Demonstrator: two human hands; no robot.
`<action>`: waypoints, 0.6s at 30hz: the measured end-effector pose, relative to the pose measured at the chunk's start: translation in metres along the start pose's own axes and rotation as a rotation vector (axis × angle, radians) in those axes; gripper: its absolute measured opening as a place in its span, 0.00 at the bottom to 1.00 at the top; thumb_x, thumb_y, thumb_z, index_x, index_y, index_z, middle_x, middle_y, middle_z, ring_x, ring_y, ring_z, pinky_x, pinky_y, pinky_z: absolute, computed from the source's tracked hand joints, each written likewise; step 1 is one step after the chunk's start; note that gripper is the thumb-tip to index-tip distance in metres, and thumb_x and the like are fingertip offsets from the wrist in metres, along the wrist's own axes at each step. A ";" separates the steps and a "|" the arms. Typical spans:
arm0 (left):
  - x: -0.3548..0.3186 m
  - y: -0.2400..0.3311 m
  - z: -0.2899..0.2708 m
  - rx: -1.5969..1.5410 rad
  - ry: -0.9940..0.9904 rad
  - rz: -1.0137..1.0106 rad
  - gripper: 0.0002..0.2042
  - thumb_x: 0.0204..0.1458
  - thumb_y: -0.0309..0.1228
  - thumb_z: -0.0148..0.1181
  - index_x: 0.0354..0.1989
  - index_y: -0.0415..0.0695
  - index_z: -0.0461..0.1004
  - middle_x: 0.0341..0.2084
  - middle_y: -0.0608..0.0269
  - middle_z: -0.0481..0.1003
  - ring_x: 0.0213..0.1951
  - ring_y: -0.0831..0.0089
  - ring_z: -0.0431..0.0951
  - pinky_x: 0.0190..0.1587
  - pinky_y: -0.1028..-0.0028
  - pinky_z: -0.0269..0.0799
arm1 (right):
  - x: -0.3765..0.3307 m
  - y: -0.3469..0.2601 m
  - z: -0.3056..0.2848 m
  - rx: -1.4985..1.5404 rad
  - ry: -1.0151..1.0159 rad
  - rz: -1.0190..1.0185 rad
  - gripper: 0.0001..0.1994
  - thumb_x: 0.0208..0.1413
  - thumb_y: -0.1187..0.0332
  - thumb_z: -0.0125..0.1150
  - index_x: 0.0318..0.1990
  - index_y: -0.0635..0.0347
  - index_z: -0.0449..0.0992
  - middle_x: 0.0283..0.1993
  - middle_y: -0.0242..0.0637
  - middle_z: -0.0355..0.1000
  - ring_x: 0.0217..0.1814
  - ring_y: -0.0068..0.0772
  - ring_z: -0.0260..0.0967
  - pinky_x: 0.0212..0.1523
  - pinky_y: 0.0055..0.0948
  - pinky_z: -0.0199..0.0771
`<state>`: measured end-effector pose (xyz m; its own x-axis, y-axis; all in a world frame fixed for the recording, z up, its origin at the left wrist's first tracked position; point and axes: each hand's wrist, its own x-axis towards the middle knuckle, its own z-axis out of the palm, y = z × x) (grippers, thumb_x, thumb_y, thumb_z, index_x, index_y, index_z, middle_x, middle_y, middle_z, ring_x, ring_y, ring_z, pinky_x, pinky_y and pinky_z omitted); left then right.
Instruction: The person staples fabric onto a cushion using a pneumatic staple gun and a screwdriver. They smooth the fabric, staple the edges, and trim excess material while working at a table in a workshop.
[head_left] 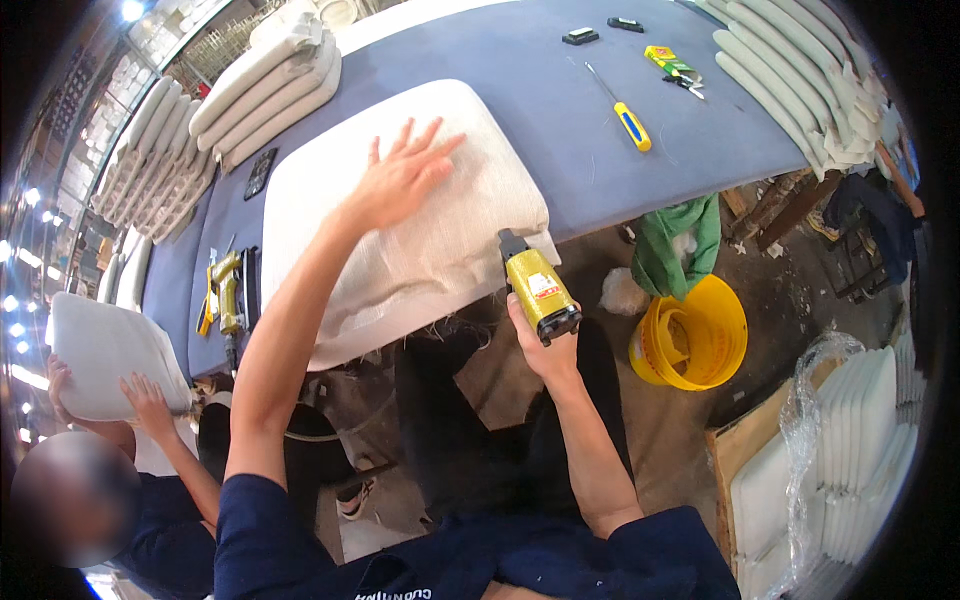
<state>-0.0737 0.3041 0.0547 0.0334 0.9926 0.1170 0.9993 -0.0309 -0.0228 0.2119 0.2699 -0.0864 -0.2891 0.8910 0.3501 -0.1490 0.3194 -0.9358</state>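
A cream fabric-covered seat cushion (pixel 330 200) lies on the blue-topped table (pixel 590 170), its near edge at the table's front. My left hand (pixel 400 185) rests on the cushion's upper middle, palm down with the fingers spread. In my right hand (pixel 540 335) is a yellow pneumatic stapler (pixel 537 280), gripped from below. The stapler's dark nose meets the cushion's right near corner, where a flap of loose fabric hangs. Whether the nose presses on the fabric I cannot tell.
A screwdriver (pixel 631 125) and a green-yellow box (pixel 665 62) lie farther right. Cushion stacks rise at far left (pixel 270 95) and far right (pixel 780 80). A second stapler (pixel 228 290) lies left. A co-worker's hands (pixel 145 400) hold another cushion. A yellow bucket (pixel 735 320) stands below.
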 end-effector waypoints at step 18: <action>-0.090 0.068 0.039 0.230 0.110 0.163 0.41 0.59 0.38 0.70 0.82 0.68 0.58 0.84 0.54 0.46 0.82 0.37 0.46 0.77 0.27 0.48 | -0.046 -0.001 0.030 -0.004 -0.096 0.083 0.13 0.55 0.75 0.71 0.47 0.67 0.78 0.36 0.42 0.81 0.37 0.40 0.85 0.40 0.31 0.81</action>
<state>-0.0091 0.2171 0.0042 0.2074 0.9577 0.1995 0.9505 -0.1491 -0.2725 0.1966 0.2190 -0.1002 -0.3898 0.8794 0.2733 -0.1170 0.2470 -0.9619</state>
